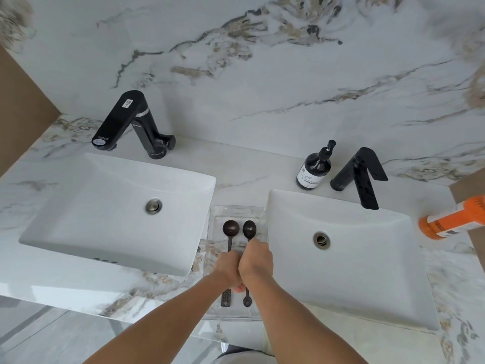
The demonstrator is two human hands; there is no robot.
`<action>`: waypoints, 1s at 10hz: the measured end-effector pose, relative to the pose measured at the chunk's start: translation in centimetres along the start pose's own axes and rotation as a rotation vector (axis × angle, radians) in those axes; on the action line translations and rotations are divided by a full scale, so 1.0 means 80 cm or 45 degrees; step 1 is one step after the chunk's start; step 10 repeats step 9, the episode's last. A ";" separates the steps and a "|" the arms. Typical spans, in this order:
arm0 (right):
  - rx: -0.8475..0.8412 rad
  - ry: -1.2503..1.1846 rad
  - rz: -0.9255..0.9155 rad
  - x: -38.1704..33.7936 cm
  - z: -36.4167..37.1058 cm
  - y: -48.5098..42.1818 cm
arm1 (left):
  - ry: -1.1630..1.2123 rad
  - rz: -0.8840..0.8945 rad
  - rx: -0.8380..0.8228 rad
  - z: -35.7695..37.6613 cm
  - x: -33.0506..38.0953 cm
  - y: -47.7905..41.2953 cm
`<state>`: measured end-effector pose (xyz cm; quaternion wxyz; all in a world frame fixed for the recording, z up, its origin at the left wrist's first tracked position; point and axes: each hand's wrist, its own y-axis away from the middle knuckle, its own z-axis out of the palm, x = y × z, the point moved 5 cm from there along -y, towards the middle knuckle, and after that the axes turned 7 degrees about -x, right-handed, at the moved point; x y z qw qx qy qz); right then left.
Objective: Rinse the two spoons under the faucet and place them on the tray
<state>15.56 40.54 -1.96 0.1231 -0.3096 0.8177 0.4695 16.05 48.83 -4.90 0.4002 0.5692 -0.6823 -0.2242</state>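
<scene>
Two dark spoons lie side by side on a clear plastic tray (258, 214) between the two sinks, bowls pointing away from me. The left spoon (231, 228) has its handle under my left hand (227, 266). The right spoon (249, 229) has its handle under my right hand (256, 261). Both hands are closed over the middle of the handles, knuckles touching; the handle ends stick out below them. The left black faucet (126, 122) and the right black faucet (363, 174) show no running water.
A white sink (86, 206) sits left of the tray, another white sink (367, 271) right of it. A dark soap pump bottle (313, 169) stands beside the right faucet. An orange bottle (451, 219) lies at the right edge. The marble counter's front edge is near my forearms.
</scene>
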 end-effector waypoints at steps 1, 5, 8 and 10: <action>0.006 0.025 -0.020 0.000 0.000 -0.003 | -0.002 0.006 0.019 0.000 -0.001 -0.002; -0.005 0.363 -0.160 -0.007 -0.005 0.007 | 0.195 -0.006 0.074 -0.001 -0.001 0.014; -0.025 0.126 -0.187 0.006 -0.023 0.018 | 0.462 0.049 0.100 0.005 -0.010 0.023; -0.007 0.124 -0.230 0.006 -0.045 0.014 | 0.541 0.021 0.140 0.000 -0.011 0.026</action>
